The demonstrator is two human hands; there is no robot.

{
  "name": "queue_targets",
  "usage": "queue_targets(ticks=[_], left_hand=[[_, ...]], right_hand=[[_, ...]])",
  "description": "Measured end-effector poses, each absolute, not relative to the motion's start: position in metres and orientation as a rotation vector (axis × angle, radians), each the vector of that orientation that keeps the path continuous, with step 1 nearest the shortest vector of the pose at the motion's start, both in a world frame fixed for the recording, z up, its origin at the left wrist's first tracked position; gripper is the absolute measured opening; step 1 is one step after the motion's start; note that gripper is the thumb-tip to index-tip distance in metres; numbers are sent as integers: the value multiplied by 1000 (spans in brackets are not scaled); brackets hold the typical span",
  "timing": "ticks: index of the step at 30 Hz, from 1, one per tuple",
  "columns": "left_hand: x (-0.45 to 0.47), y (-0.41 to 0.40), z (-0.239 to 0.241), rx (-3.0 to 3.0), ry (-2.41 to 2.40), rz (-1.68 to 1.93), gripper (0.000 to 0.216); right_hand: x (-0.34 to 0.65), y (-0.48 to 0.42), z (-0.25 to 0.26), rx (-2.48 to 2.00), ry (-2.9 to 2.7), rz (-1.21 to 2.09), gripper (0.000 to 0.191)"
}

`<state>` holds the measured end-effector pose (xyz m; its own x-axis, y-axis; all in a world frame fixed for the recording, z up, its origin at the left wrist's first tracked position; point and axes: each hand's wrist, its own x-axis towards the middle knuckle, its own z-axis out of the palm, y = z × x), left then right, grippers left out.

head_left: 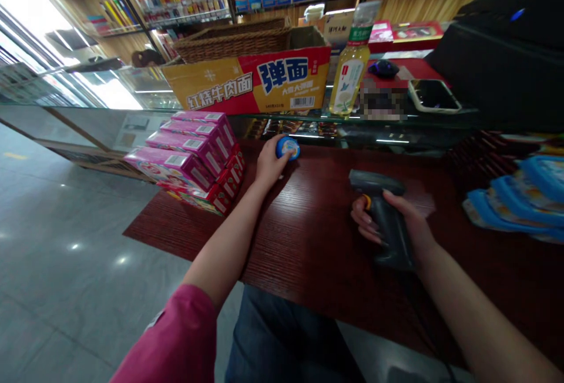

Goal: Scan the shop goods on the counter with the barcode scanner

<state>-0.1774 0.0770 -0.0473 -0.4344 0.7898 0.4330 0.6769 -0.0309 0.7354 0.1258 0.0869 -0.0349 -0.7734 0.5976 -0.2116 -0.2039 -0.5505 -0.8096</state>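
My left hand (269, 163) is closed around a small round blue container (289, 147) with a printed label, at the back of the dark wooden counter (308, 212). In my right hand (412, 215) is a black barcode scanner (390, 224) with a yellow trigger, held above the counter. One finger rests at the trigger, and the scanner's head points left. A cable runs down from its handle. Left of my left hand stand stacked purple boxes (189, 148) on top of red boxes (224, 189).
Behind the counter edge stand a noodle carton (251, 86) holding a wicker basket (233, 42), a drink bottle (350, 77), a mouse (383, 68) and a phone (434, 96). Blue-lidded packs (520, 198) are piled at the right. A black monitor-like shape (506, 60) fills the upper right.
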Motion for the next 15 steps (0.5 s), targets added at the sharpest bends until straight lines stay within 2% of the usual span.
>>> queue_targets(ticks=[3, 7, 11, 15], left_hand=[[-146, 76, -45, 1280, 1519, 1587, 52], [-111, 72, -36, 878, 1047, 1382, 53], [-103, 66, -32, 736, 927, 1283, 49], [-106, 66, -39, 797, 944, 1329, 46]], right_hand=[[126, 87, -31, -641, -1152, 2325, 38], [130, 87, -27, -688, -1115, 2255, 38], [134, 88, -26, -670, -1037, 2226, 38], [135, 89, -29, -648, -1007, 2245, 40]])
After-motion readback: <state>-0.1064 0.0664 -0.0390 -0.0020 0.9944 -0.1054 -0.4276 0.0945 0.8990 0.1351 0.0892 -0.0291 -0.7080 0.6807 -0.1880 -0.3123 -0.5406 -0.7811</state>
